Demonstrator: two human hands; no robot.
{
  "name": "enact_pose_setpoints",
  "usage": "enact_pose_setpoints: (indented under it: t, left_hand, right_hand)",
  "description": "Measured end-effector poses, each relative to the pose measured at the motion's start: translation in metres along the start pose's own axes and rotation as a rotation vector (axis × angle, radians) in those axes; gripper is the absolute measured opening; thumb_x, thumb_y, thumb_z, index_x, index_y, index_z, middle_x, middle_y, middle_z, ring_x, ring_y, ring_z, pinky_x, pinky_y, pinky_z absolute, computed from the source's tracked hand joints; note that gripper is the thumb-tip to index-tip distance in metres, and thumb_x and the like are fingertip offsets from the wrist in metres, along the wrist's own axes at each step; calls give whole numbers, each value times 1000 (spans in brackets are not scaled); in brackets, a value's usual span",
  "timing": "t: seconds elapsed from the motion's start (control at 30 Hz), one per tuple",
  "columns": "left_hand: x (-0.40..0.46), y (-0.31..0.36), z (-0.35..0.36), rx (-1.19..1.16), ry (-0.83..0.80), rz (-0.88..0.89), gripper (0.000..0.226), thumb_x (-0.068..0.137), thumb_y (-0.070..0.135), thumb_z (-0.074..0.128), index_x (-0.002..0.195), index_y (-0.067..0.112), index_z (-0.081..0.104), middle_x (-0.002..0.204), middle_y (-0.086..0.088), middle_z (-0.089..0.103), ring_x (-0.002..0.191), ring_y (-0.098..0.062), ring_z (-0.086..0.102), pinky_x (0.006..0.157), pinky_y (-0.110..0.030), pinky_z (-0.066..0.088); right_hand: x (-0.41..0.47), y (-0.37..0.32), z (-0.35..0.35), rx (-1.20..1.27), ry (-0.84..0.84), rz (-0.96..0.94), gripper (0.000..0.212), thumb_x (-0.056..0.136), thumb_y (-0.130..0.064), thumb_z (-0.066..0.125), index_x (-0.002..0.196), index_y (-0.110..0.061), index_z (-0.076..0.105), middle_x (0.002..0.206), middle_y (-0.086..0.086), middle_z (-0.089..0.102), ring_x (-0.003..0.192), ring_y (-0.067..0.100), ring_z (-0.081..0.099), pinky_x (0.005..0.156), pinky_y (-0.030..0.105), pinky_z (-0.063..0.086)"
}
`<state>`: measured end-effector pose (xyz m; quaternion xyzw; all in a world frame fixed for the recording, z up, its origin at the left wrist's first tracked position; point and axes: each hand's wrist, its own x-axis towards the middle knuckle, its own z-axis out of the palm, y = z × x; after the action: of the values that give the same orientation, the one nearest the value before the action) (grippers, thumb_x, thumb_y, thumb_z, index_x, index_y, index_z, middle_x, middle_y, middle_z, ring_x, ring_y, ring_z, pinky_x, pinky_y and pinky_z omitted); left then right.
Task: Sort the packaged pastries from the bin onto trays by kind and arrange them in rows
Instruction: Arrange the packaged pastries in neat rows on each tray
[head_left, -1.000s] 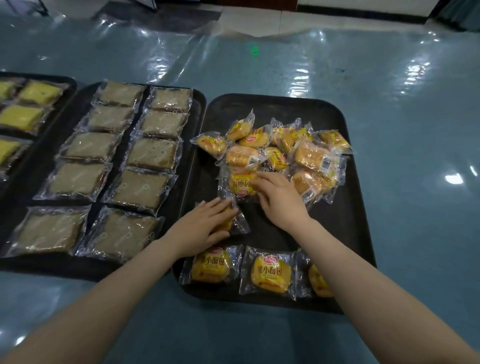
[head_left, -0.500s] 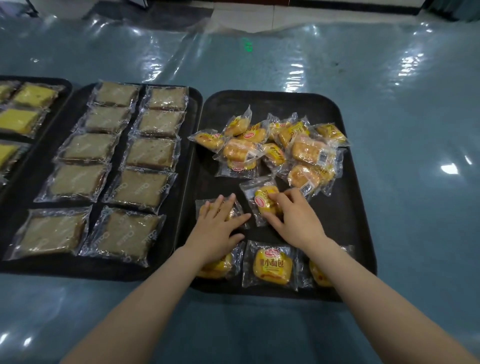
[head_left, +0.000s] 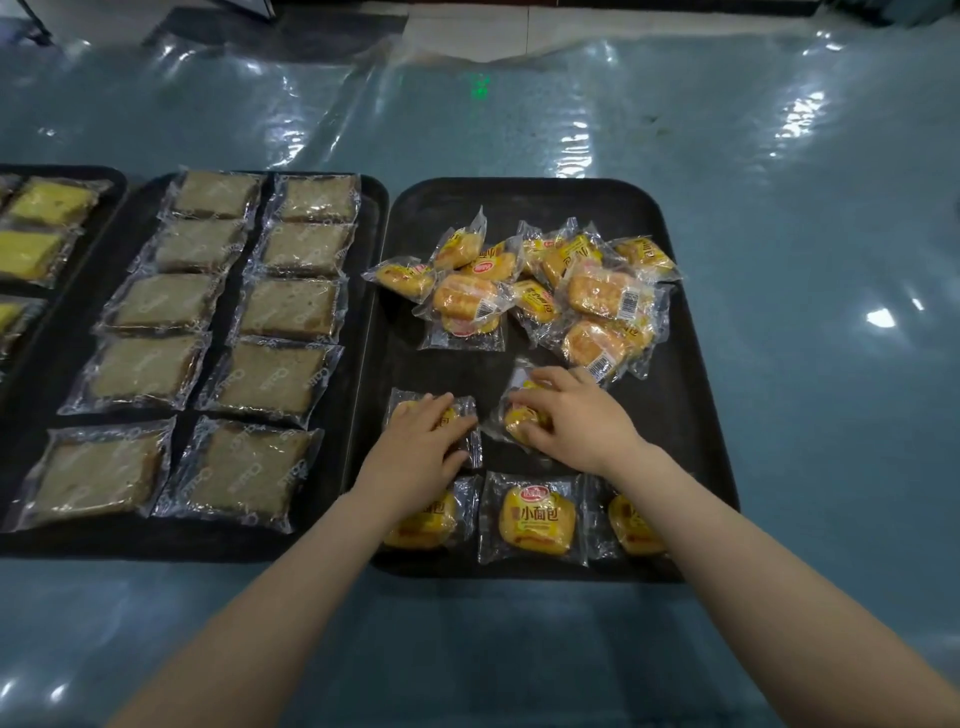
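Three black trays sit side by side on the counter (head_left: 779, 208), which is covered in shiny clear film. Right tray (head_left: 696, 395): loose pile of yellow bun packets (head_left: 540, 291) at its far half; near edge holds a row of three packets, the middle one (head_left: 535, 519) fully visible, label up. Left hand (head_left: 415, 447) lies flat on a packet (head_left: 470, 415) above the row's left end, fingers straight and slightly spread, pressing it down. Right hand (head_left: 576, 421) grips another packet (head_left: 519, 415) just beside it, fingers curled over its top. Middle tray (head_left: 374, 312): ten brown cake slices (head_left: 280, 312) in two columns. Left tray (head_left: 111, 182): yellow cake slices (head_left: 47, 202), partly out of view.
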<state>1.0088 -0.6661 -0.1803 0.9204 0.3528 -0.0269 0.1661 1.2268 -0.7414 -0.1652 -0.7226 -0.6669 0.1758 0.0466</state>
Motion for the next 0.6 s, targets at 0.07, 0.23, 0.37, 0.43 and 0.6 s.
enact_pose_setpoints:
  t: [0.07, 0.23, 0.37, 0.43, 0.6]
  left_hand:
    - [0, 2, 3, 57, -14, 1, 50, 96, 40, 41, 144, 36, 28, 157, -3, 14, 144, -24, 8, 114, -38, 2]
    - [-1, -2, 5, 75, -82, -5, 54, 97, 44, 36, 147, 39, 16, 159, 0, 0, 145, -23, -2, 112, -37, -5]
    - [-4, 1, 7, 24, -65, -41, 64, 95, 43, 42, 149, 31, 9, 159, 1, 3, 145, -21, 0, 112, -36, -4]
    - [-6, 4, 8, 11, -45, -68, 69, 93, 43, 47, 149, 26, 11, 159, 1, 6, 145, -20, 1, 113, -37, -4]
    - [-4, 7, 10, 95, -57, -60, 61, 94, 48, 42, 147, 29, 20, 159, -3, 4, 145, -25, 1, 114, -42, -1]
  right_hand:
    - [-7, -1, 5, -25, 18, 117, 55, 91, -60, 44, 140, -35, 43, 143, 3, 36, 128, 29, 36, 100, 44, 43]
    - [-20, -5, 14, -112, 173, 107, 59, 89, -52, 52, 141, -28, 41, 142, 3, 38, 127, 27, 37, 100, 41, 39]
    - [-18, -10, 16, 14, 73, 15, 53, 95, -36, 51, 146, -34, 34, 155, -2, 29, 142, 25, 23, 113, 44, 24]
    - [-18, -13, 17, 35, 59, 11, 52, 96, -34, 50, 146, -37, 34, 154, -2, 32, 142, 25, 24, 114, 43, 23]
    - [-27, -24, 29, 52, 1, 41, 53, 99, -39, 42, 147, -45, 23, 158, -5, 21, 146, 23, 12, 115, 57, 7]
